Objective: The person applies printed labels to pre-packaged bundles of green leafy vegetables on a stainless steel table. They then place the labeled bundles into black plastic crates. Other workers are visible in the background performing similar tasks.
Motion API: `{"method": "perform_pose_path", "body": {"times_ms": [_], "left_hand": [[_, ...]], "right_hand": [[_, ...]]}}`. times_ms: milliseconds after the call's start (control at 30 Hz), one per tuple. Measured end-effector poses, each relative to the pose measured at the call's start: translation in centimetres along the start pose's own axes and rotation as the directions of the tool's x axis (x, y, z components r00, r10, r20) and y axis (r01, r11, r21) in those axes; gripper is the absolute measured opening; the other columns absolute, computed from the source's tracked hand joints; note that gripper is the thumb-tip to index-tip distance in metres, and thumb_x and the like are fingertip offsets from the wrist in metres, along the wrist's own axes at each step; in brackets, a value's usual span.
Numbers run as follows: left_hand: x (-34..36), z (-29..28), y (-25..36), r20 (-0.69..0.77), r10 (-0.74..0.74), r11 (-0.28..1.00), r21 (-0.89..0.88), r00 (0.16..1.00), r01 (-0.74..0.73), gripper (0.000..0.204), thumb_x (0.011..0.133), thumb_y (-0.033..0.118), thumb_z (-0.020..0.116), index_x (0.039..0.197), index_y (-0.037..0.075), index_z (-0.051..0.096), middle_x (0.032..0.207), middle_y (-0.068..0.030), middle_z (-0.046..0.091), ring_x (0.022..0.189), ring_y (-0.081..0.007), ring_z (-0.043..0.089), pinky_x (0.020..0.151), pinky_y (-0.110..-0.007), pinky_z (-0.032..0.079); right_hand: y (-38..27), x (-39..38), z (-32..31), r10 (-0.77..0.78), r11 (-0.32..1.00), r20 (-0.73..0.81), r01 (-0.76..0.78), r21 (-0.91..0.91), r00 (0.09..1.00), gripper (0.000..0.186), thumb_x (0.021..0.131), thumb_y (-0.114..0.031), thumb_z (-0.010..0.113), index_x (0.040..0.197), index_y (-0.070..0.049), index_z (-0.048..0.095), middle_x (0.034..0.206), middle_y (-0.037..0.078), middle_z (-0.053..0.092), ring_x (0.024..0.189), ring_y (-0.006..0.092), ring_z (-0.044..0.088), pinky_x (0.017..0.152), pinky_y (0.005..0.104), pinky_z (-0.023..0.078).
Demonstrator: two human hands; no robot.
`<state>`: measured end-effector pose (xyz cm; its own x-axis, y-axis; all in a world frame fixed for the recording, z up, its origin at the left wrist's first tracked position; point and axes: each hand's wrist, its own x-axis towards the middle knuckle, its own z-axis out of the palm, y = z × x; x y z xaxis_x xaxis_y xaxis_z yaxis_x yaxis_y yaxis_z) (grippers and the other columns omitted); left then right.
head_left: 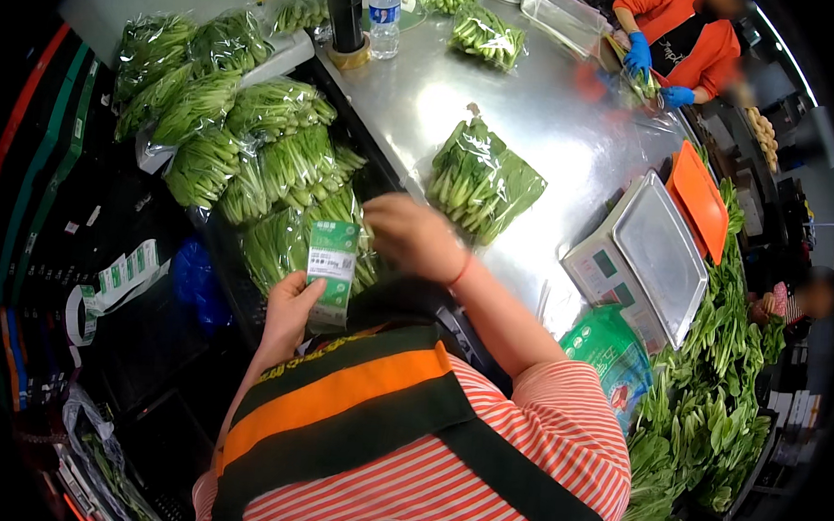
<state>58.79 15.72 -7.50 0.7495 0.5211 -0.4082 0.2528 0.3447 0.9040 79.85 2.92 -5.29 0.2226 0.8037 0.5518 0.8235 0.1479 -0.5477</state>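
Observation:
My left hand (289, 312) pinches a short strip of green and white labels (332, 256), held upright in front of my chest. Close to its right, my right hand (411, 232) is curled and smeared by motion, so I cannot make out whether its fingers hold anything. Behind the labels lie several clear bags of leafy greens (295, 164), piled in a dark crate and on a pale ledge. One more bag of greens (483, 179) lies alone on the steel table (397, 99), beyond my right hand.
On the right stand a weighing scale (658, 254), an orange tray (698, 200), a green plastic package (610, 356) and heaped loose greens (701, 426). A water bottle (384, 18) and black cylinder (345, 16) stand at the back. A blue-gloved co-worker (687, 48) handles greens at far right.

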Motion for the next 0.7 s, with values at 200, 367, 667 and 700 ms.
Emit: {"method": "perform_pose_path", "body": {"times_ms": [200,367,667,700], "left_hand": [[-0.7,0.7,-0.2,-0.053,-0.024,1.0,0.007,0.998,0.024,0.014,0.081,0.005,0.056,0.092,-0.003,0.06,0.082,-0.007,0.062,0.072,-0.0109,0.058,0.062,-0.023,0.046],[-0.2,0.0,-0.9,-0.125,-0.021,0.985,-0.174,0.992,-0.001,0.013,0.083,0.008,0.058,0.089,-0.003,0.06,0.081,-0.0062,0.062,0.072,-0.0108,0.058,0.064,-0.024,0.046],[-1.1,-0.8,-1.2,-0.232,0.003,0.995,-0.099,0.973,-0.026,0.018,0.086,0.011,0.057,0.095,-0.004,0.06,0.082,-0.0051,0.062,0.069,-0.0075,0.055,0.061,-0.022,0.043],[-1.0,-0.4,-0.8,-0.199,0.028,0.992,-0.116,0.98,-0.052,0.017,0.086,0.01,0.056,0.094,-0.004,0.06,0.079,-0.0029,0.061,0.067,-0.0061,0.052,0.059,-0.021,0.042]], "right_hand": [[-4.9,-0.5,3.3,-0.076,0.992,-0.101,0.065,-0.111,0.992,0.028,0.07,-0.013,0.063,0.096,-0.004,0.059,0.1,0.008,0.06,0.092,0.0227,0.058,0.072,0.032,0.047],[-6.4,0.0,1.4,-0.38,0.924,0.027,0.378,0.056,0.925,0.026,0.069,-0.011,0.06,0.095,-0.006,0.06,0.106,0.011,0.057,0.098,0.0268,0.057,0.073,0.0337,0.048],[-5.2,1.4,3.7,-0.205,0.959,-0.019,0.197,-0.203,0.979,0.022,0.069,-0.012,0.06,0.09,-0.005,0.06,0.113,0.008,0.055,0.11,0.0261,0.05,0.087,0.0378,0.042],[-4.8,1.2,4.0,-0.26,0.946,0.053,0.266,-0.186,0.964,0.02,0.07,-0.013,0.06,0.088,-0.005,0.06,0.111,0.007,0.056,0.11,0.0248,0.05,0.088,0.0365,0.041]]}}
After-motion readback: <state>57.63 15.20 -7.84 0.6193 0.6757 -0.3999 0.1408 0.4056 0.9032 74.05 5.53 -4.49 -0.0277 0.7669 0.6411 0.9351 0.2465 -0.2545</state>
